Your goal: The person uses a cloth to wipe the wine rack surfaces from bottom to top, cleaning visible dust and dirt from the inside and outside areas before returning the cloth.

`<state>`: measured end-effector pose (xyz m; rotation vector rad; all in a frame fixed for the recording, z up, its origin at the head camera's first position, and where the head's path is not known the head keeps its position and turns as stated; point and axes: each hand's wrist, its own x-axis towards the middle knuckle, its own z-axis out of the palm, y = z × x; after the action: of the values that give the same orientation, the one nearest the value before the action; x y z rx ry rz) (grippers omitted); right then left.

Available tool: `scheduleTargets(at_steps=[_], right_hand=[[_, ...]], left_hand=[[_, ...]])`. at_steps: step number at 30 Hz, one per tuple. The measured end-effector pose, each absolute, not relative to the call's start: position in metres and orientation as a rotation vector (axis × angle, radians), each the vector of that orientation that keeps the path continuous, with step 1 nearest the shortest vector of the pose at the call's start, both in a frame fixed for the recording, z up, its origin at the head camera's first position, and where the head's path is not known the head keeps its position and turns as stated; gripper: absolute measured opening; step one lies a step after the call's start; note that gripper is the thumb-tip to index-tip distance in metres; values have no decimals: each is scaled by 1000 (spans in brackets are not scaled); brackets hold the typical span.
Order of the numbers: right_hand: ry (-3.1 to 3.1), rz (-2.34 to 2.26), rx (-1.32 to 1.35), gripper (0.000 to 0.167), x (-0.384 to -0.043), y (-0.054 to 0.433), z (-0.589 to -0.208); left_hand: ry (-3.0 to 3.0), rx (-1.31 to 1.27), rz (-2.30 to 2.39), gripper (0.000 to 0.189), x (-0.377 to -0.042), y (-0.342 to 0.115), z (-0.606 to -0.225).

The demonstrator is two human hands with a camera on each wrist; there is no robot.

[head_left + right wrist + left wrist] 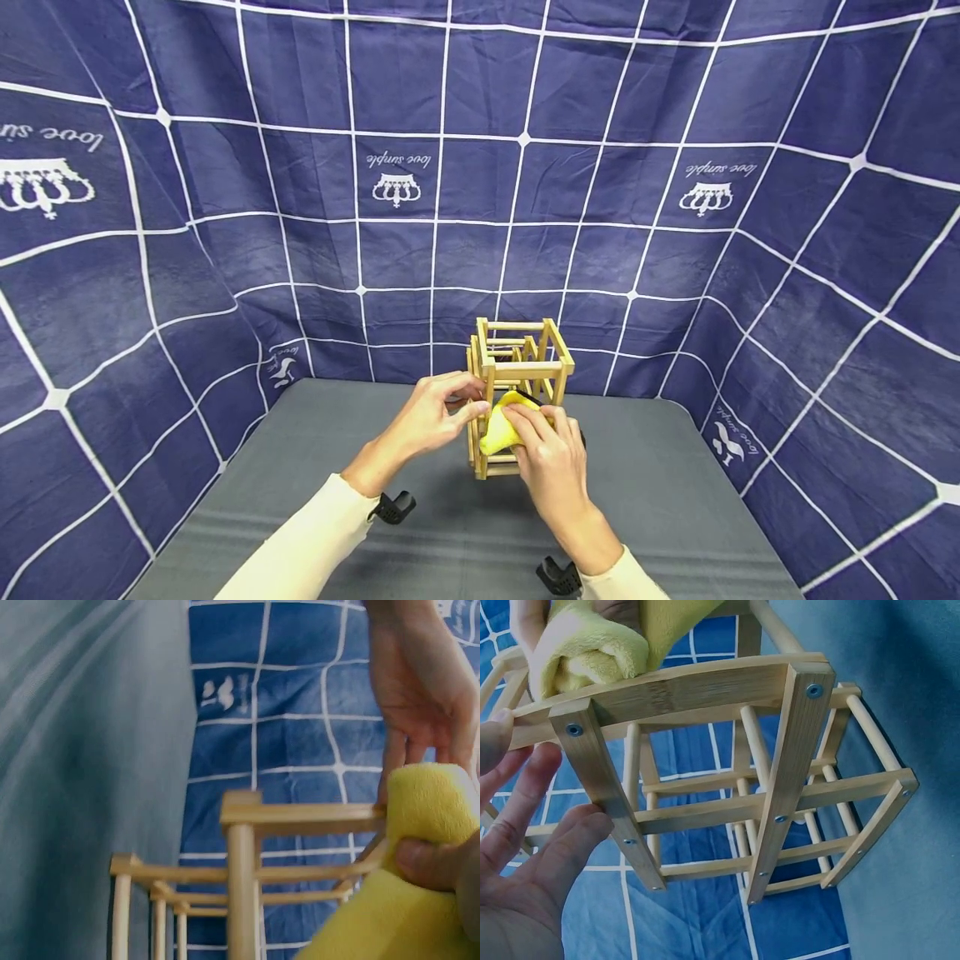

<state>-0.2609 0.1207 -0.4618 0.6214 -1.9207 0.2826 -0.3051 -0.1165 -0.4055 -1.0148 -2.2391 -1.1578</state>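
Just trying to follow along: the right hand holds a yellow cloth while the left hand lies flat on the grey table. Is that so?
Not quite: the left hand isn't flat on the grey table but up at the wooden rack, as the head view shows. The right hand does hold the yellow cloth.

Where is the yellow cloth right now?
In the head view, the yellow cloth is just right of lower center, gripped by the right hand at the wooden rack, with the left hand to its left.

The left hand (441, 410) reaches, fingers parted; the right hand (553, 454) grips, apparently firmly.
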Motion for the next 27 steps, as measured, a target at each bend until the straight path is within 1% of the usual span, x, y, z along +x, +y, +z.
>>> scheduleTargets(at_steps=[3, 6, 11, 14, 17, 21, 27], right_hand=[[-1940, 379, 674, 71, -261, 121, -459], [-1925, 515, 670, 72, -260, 123, -456], [-1867, 768, 574, 67, -258, 119, -451], [-1834, 854, 508, 62, -259, 110, -444], [-1820, 868, 462, 57, -260, 98, -436], [-1817, 818, 410, 55, -261, 83, -427], [-1837, 797, 359, 42, -264, 70, -422]], left_hand=[[-2253, -1011, -1161, 10, -305, -116, -403], [-2234, -984, -1201, 11, -304, -116, -400], [-2132, -859, -1336, 26, -306, -120, -388], [-2068, -855, -1369, 35, -306, -123, -379], [-2056, -885, -1339, 35, -306, -125, -371], [-2087, -897, -1274, 24, -306, -124, -365], [-2115, -867, -1192, 18, -305, -122, -358]])
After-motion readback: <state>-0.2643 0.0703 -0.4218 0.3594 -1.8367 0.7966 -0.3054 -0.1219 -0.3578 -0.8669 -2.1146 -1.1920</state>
